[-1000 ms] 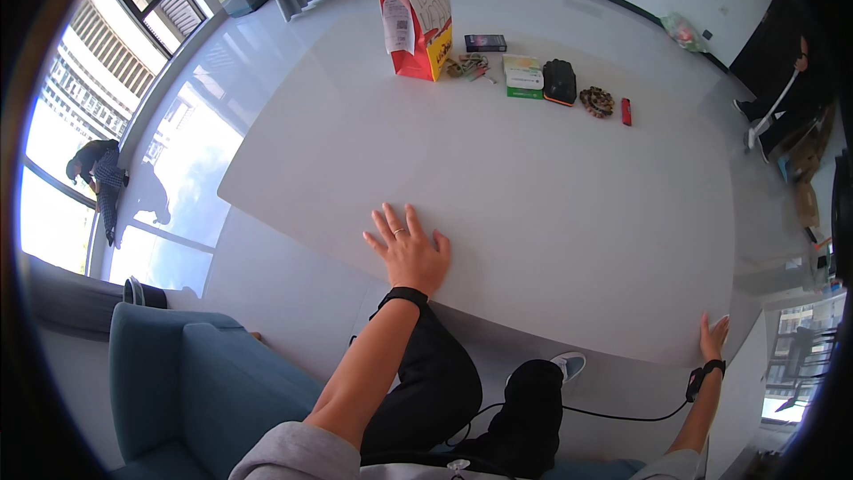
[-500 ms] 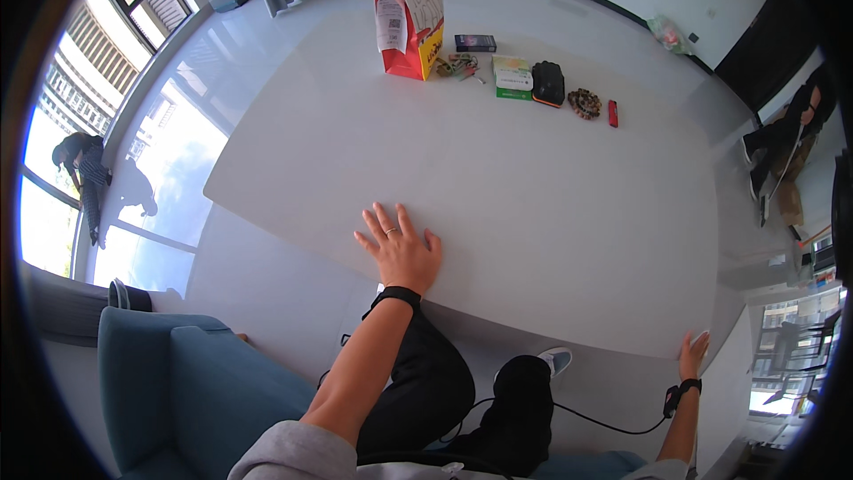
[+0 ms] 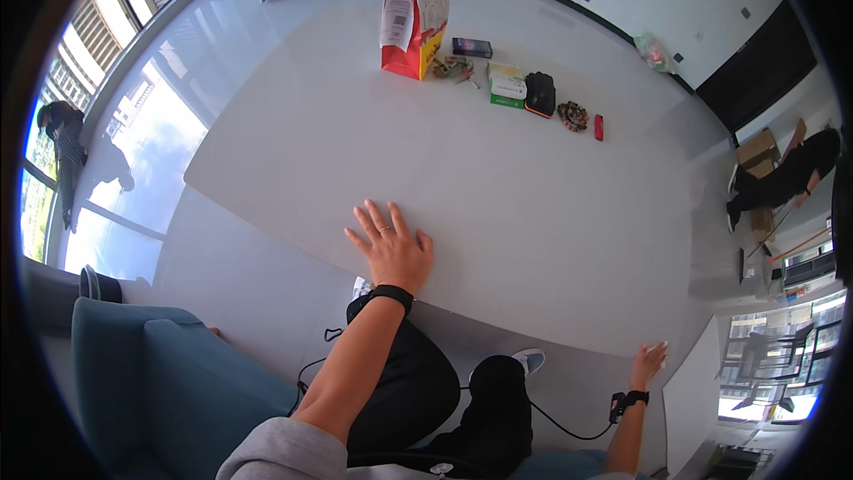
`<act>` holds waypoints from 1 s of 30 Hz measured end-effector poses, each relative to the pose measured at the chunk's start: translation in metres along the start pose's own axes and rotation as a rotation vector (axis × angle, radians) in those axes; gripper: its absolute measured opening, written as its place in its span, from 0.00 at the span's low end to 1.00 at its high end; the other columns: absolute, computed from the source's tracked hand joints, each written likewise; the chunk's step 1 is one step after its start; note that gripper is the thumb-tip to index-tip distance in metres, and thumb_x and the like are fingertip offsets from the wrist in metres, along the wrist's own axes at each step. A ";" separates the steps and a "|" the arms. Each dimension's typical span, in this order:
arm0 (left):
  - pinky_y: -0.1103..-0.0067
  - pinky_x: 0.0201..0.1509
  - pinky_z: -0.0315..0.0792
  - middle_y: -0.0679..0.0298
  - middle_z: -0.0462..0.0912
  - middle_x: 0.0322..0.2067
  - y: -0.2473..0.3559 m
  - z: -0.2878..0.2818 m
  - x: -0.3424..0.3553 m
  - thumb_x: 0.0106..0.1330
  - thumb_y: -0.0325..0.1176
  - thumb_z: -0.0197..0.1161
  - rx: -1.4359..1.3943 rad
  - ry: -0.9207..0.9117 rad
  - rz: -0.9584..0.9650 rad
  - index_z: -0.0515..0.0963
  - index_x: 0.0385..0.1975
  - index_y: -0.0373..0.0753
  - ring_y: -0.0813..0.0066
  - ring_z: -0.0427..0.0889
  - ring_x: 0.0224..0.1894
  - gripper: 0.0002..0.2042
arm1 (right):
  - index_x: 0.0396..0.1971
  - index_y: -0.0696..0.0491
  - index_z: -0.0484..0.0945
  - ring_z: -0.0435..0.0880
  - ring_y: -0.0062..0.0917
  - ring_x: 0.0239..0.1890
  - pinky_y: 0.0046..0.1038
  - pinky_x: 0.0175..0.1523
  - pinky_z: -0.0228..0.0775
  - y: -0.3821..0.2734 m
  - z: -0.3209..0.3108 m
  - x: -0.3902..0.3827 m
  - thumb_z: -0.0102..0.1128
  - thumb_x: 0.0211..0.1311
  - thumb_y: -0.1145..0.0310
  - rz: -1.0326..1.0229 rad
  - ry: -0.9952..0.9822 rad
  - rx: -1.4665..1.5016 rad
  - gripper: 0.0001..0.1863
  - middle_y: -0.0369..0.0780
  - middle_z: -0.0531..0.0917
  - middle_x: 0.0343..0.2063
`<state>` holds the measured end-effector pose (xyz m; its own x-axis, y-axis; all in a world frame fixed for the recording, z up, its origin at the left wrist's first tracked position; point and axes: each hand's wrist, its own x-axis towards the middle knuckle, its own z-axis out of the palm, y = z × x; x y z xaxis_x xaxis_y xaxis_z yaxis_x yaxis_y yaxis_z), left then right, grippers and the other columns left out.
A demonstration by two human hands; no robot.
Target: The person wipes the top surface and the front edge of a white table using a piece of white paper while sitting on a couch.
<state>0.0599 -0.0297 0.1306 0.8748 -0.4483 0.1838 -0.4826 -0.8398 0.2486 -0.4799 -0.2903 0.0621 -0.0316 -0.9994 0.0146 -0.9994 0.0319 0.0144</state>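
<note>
The table stretches ahead and rightward of the left hand, splayed wide on it; I can't tell what the right hand holds.

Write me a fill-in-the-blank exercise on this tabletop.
The left hand, wearing a thin ring, rests palm ____ on the smooth pale table.
The black rounded pouch lies to the ____ of the tall red-and-yellow paper bag.
The brown beaded coil lies between that pouch and a small ____ oblong object.
Missing words: down; right; red.
</note>
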 end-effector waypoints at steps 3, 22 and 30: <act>0.42 0.67 0.36 0.36 0.50 0.66 0.000 0.001 0.000 0.60 0.42 0.50 -0.006 0.012 -0.001 0.60 0.62 0.30 0.38 0.41 0.70 0.31 | 0.67 0.60 0.49 0.49 0.48 0.70 0.44 0.72 0.39 -0.031 -0.010 -0.028 0.38 0.69 0.47 -0.079 0.059 0.051 0.38 0.52 0.52 0.68; 0.41 0.66 0.37 0.36 0.50 0.65 0.001 0.000 -0.002 0.59 0.42 0.51 -0.050 0.029 0.002 0.62 0.61 0.30 0.37 0.43 0.69 0.31 | 0.67 0.61 0.51 0.50 0.48 0.70 0.46 0.70 0.41 -0.293 -0.064 -0.198 0.36 0.67 0.40 -0.624 0.139 0.250 0.42 0.51 0.55 0.67; 0.41 0.65 0.38 0.35 0.51 0.65 0.001 0.001 -0.002 0.60 0.42 0.51 -0.029 0.031 0.012 0.61 0.61 0.29 0.36 0.44 0.69 0.31 | 0.65 0.62 0.55 0.53 0.47 0.69 0.46 0.69 0.44 -0.343 -0.072 -0.225 0.41 0.66 0.44 -0.781 0.141 0.273 0.40 0.51 0.57 0.66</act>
<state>0.0582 -0.0300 0.1295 0.8675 -0.4480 0.2161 -0.4943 -0.8251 0.2736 -0.1290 -0.0753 0.1262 0.6551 -0.7208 0.2263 -0.7023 -0.6914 -0.1694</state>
